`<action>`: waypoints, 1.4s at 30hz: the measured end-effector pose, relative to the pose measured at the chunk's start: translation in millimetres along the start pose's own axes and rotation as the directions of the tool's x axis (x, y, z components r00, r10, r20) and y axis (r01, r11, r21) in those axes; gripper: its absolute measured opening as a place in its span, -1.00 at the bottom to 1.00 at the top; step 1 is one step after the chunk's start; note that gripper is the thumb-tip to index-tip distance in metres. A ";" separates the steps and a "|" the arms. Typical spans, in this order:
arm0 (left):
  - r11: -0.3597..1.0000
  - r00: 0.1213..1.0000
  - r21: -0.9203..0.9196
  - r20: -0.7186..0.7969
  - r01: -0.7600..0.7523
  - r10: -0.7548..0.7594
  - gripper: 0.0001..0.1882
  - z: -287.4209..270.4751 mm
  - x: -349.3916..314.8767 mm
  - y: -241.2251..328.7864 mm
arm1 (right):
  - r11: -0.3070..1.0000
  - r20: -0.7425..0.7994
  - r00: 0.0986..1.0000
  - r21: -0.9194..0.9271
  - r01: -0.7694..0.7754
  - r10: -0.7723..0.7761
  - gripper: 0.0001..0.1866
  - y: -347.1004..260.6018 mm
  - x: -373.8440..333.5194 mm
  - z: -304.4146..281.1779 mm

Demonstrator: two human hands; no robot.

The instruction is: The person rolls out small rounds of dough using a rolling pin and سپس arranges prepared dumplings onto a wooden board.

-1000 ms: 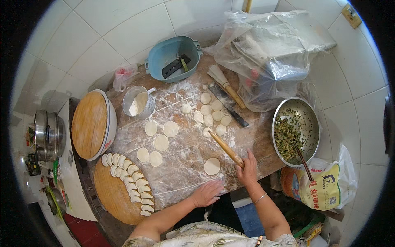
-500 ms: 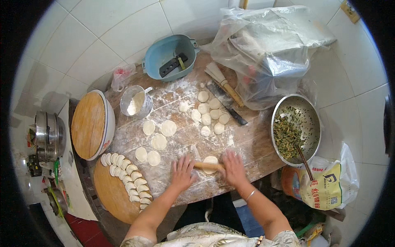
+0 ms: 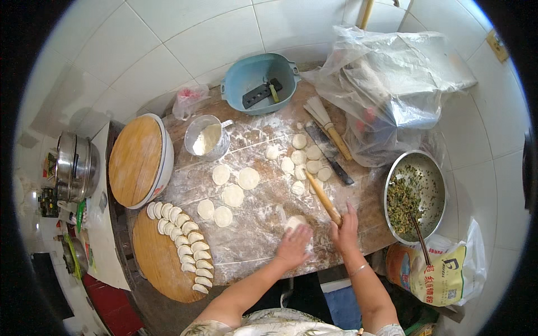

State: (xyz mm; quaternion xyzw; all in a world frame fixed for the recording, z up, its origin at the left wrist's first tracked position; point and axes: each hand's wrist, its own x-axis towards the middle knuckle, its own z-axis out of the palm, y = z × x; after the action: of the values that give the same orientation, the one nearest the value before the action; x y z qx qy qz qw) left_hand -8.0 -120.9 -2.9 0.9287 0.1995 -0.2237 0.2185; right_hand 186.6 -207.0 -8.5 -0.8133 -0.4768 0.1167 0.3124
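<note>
At the near side of the floured board, my left hand (image 3: 293, 247) covers the near right part of a round dough wrapper (image 3: 293, 222), its fingers closed at the wrapper's edge. My right hand (image 3: 345, 234) grips the near end of a wooden rolling pin (image 3: 322, 196), which slants away to the left. The pin's far tip reaches a cluster of small floured dough pieces (image 3: 299, 141). Several rolled wrappers (image 3: 232, 196) lie flat left of my hands. Rows of folded dumplings (image 3: 188, 249) sit on a round wooden board (image 3: 154, 257) at the near left.
A steel bowl of chopped green filling (image 3: 404, 204) with chopsticks stands at the right. Behind the dough pieces lie a knife (image 3: 330, 154) and a whisk brush (image 3: 328, 129). A flour jug (image 3: 208, 147), a blue basin (image 3: 260, 84) and a lidded bowl (image 3: 137, 161) stand farther back.
My left hand has let go of the rolling pin and moved right onto the wrapper. My right hand has swung the pin off the wrapper, its free end now pointing away. The view has shifted.
</note>
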 end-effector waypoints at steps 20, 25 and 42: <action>0.978 0.986 0.124 0.032 -0.165 0.162 -0.18 -39.7 -2.5 -13.7 | 0.948 -0.049 0.961 0.187 -0.258 0.271 -0.68 15.6 -47.2 -24.9; 0.970 0.973 0.088 -0.013 -0.228 0.230 -0.12 -5.7 1.0 13.2 | 0.977 -0.086 0.979 0.125 -0.175 0.186 -0.66 6.1 -39.1 -27.5; 0.991 0.947 0.030 -0.302 0.127 -0.112 -0.06 -12.6 -23.5 -61.2 | 0.920 0.333 0.942 -0.355 0.164 -0.039 -0.32 -22.3 -11.3 4.2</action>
State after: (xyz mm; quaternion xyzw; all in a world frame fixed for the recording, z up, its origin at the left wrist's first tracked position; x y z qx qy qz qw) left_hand -51.7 -70.7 -0.4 0.9430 0.2809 -0.0978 0.1490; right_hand 163.1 -207.1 0.7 -0.8021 -0.5766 0.1364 0.0744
